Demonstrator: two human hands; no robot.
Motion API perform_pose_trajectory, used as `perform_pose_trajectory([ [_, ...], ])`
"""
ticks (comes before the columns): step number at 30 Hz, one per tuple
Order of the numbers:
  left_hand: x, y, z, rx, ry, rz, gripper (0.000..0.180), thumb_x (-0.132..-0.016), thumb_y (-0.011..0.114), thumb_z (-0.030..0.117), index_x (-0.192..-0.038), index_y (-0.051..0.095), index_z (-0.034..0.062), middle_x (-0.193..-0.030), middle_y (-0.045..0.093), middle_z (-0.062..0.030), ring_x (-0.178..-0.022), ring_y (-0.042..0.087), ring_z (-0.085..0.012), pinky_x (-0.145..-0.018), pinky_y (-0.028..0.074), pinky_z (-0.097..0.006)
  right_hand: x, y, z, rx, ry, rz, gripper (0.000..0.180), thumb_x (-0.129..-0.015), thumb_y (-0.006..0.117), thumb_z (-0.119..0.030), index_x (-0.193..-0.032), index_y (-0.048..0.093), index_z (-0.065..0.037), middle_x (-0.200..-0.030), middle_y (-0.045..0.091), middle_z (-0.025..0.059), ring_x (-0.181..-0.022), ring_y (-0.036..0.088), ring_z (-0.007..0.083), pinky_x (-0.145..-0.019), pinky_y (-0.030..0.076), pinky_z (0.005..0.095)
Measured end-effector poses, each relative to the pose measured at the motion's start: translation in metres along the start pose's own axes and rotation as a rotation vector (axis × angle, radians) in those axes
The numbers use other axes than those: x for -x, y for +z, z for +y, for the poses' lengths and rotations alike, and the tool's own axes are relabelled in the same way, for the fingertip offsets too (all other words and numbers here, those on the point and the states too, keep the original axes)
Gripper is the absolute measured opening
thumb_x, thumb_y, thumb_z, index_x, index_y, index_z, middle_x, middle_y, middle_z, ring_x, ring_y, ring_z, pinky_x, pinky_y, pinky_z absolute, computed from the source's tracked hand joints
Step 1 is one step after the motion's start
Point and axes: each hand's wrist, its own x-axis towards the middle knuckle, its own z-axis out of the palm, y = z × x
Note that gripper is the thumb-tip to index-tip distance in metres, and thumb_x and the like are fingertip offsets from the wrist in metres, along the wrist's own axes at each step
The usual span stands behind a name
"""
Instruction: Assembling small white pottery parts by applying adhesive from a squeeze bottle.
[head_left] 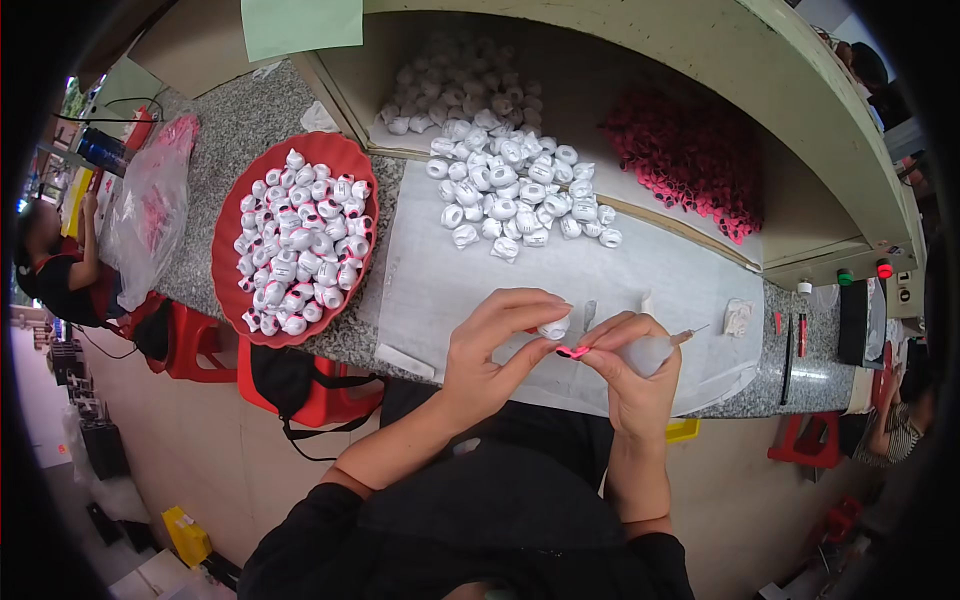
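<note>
My left hand [500,345] is closed, pinching a small white rounded plastic piece [553,328] between thumb and fingers. My right hand [635,380] grips a translucent squeeze bottle [648,354] with a thin needle tip pointing right. Its thumb and forefinger also pinch a small bright pink piece [572,351], close to my left fingertips. Both hands meet over the near part of a white work sheet [440,300]. Beyond them lies a heap of similar white pieces [520,185]. Loose pink pieces [690,160] are piled under the shelf at the right.
A red scalloped tray [228,245] on the left holds many white pieces with pink parts. A shelf [800,60] overhangs the far side. A crumpled tissue [737,317] and a black rod [787,360] lie at the right. Red stools [340,400] stand below; other people sit at both sides.
</note>
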Motion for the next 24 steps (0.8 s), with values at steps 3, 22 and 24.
perform_pose_trajectory([
  [3,-0.001,0.0,0.002,-0.023,0.027,0.012,0.03,-0.066,0.057,-0.01,-0.095,0.055,-0.001,-0.102,0.05,-0.0149,-0.091,0.051,-0.0238,-0.075,0.042,-0.029,-0.001,0.004,0.002,-0.093,0.034,0.076,0.014,-0.064,0.062,0.008,-0.073,0.054,0.001,-0.074,0.056,0.0087,-0.071,0.053,0.0157,-0.065,0.043,0.0245],
  [22,0.008,-0.005,-0.001,0.618,-0.256,-0.016,0.025,-0.073,0.055,-0.003,-0.097,0.053,-0.0031,-0.102,0.052,-0.0155,-0.102,0.047,-0.0231,-0.089,0.035,-0.033,0.003,0.017,0.001,0.083,0.015,-0.018,0.032,-0.06,0.065,0.006,-0.089,0.052,0.001,-0.084,0.054,0.0082,-0.066,0.049,0.0095,-0.058,0.041,0.0202],
  [24,0.008,-0.005,-0.002,0.62,-0.265,-0.039,0.025,-0.072,0.055,-0.003,-0.097,0.053,-0.0028,-0.102,0.052,-0.0156,-0.103,0.047,-0.0241,-0.091,0.033,-0.034,0.004,0.014,0.006,0.102,0.023,-0.036,0.031,-0.061,0.066,0.006,-0.089,0.055,0.0,-0.087,0.057,0.0073,-0.071,0.051,0.009,-0.066,0.04,0.0213],
])
